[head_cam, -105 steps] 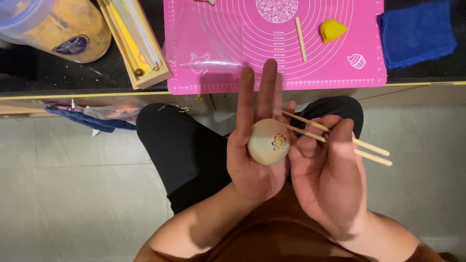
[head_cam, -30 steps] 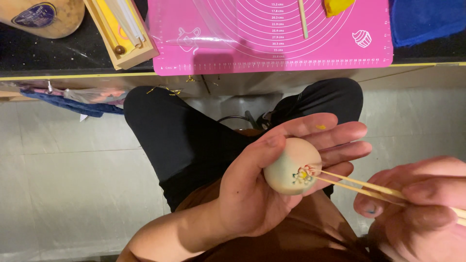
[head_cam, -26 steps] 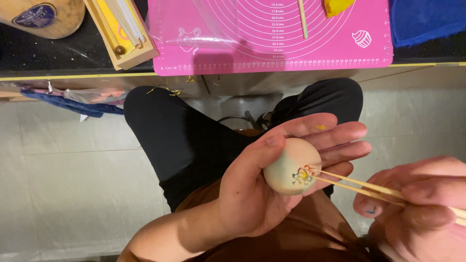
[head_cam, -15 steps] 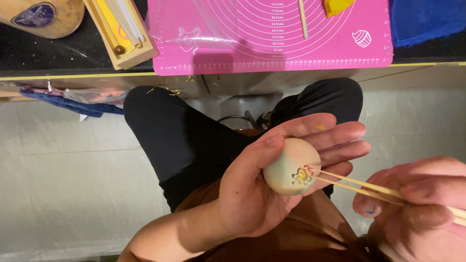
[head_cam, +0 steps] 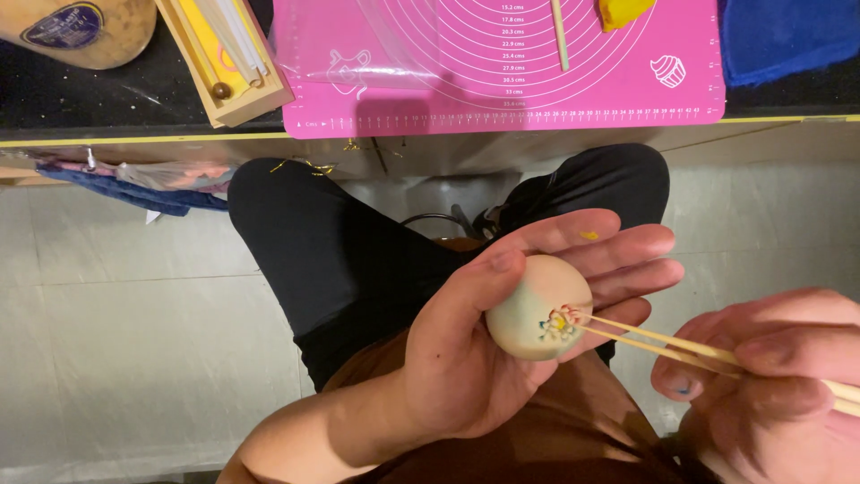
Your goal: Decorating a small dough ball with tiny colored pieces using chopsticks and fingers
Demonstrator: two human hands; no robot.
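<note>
My left hand (head_cam: 488,336) cups a pale round dough ball (head_cam: 528,305) over my lap, thumb against its left side and fingers spread behind it. A small cluster of coloured bits sits on the ball's right face. My right hand (head_cam: 770,394), at the lower right, grips a pair of thin wooden chopsticks (head_cam: 663,345); their tips touch that coloured cluster.
A pink silicone baking mat (head_cam: 502,63) lies on the black table edge above, with a wooden stick (head_cam: 559,36) and a yellow dough piece (head_cam: 620,11) on it. A wooden box (head_cam: 224,63) stands left, a blue cloth (head_cam: 788,36) right. My black-trousered knees are below.
The view has shifted down since the oldest frame, and the ball moved from upright fingers to a sideways cupped palm. Over the last second the hands and chopsticks hardly moved.
</note>
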